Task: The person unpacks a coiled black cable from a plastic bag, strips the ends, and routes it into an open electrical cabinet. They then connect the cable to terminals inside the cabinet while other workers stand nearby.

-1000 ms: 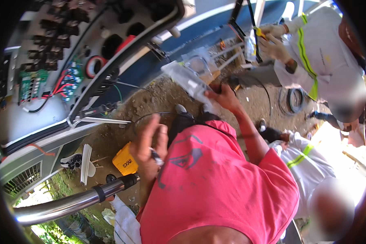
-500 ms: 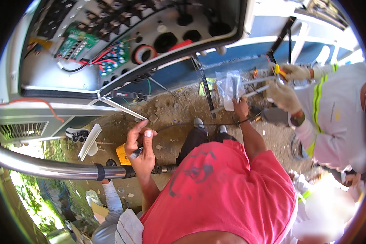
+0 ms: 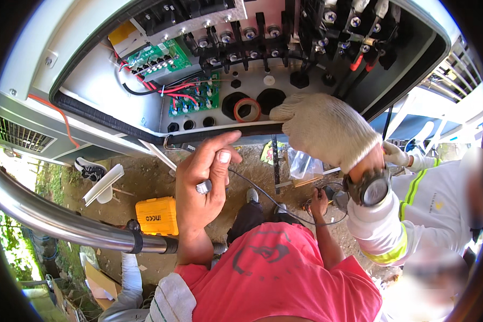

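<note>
Pinching a small grey metal piece (image 3: pixel 203 187) at mid frame, the left hand (image 3: pixel 204 188) is curled narrowly around it, just below the open cabinet's (image 3: pixel 118 102) lower edge. It could slip and drop to the dirt (image 3: pixel 161 177) beneath. The right hand (image 3: pixel 319 201), lower right of centre, grips an orange-handled tool (image 3: pixel 306 205). A co-worker's gloved hand (image 3: pixel 324 129) crowds the cabinet rim, risking a bump.

A single head-worn fisheye view looks down and forward from just above the open electrical cabinet (image 3: pixel 241 70), very near it. The cabinet fills the upper half, its edges bowing toward the rim; below the cabinet the view drops to dirt ground (image 3: pixel 145 180), well beneath.
</note>
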Demonstrator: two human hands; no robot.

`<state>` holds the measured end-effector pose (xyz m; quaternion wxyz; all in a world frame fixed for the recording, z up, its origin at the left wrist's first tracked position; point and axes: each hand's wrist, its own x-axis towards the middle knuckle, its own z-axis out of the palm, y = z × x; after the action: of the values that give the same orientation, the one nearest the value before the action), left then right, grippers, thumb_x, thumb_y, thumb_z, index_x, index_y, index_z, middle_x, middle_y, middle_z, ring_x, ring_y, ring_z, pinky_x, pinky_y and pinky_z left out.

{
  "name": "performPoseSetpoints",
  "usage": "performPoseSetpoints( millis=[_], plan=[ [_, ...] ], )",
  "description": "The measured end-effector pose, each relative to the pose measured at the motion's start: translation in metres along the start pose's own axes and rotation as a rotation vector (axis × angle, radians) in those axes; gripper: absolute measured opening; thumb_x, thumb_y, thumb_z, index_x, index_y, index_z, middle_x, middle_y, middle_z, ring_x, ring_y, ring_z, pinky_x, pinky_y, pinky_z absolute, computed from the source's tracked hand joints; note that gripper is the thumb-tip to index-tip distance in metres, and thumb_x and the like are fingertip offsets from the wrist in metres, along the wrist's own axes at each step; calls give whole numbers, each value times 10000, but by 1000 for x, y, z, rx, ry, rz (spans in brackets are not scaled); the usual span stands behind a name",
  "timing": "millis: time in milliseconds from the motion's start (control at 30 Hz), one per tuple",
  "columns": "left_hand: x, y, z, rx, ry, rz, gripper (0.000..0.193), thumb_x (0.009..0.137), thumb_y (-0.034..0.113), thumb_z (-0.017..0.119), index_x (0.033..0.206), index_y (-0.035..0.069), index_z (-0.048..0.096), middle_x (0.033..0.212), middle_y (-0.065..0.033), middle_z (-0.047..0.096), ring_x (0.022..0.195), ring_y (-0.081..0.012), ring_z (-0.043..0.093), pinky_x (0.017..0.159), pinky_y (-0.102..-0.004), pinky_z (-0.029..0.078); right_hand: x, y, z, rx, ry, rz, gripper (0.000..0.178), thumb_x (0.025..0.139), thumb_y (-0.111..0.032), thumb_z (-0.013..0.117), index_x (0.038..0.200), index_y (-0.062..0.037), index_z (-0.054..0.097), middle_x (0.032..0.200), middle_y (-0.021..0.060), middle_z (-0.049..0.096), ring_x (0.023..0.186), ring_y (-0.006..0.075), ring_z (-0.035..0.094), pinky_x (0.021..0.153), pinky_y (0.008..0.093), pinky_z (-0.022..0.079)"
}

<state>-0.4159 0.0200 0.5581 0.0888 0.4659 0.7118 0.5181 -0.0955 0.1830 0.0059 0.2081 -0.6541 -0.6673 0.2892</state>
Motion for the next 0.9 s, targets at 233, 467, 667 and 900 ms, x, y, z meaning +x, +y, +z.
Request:
performPoseSetpoints(
  millis=[233,467,667,900],
  plan=[
    [-16,-44,14,-204,-412,64,222,1124,126,601,1271,23,731,1030,-122,778,832,-199,775,719,-328,590,-26,-65,-57,445,-276,-34,295,1037,-292,762,1046,2,764,825,79,729,752,146,640,703,362,514],
    [5,-203,162,-914,-169,-402,181,1144,156,560,1200,67,708,1004,-22,742,734,-90,594,678,-254,483,-42,-154,-76,697,-316,0,276,1070,-269,746,1131,0,767,900,8,711,854,76,596,764,297,476],
    [55,-233,216,-1726,-103,-539,198,1101,201,628,1247,86,698,1167,-66,730,1066,-209,679,936,-375,561,-44,-177,-93,751,-257,42,297,1072,-288,745,1165,-7,772,938,6,732,857,83,616,758,278,472],
    [94,-215,211,-2007,-81,-630,225,1091,221,642,1263,89,700,1210,-77,730,1130,-236,690,985,-408,571,-61,-159,-91,732,-166,17,263,1071,-259,751,1151,-9,781,934,-7,742,855,74,617,765,274,482]
  ],
)
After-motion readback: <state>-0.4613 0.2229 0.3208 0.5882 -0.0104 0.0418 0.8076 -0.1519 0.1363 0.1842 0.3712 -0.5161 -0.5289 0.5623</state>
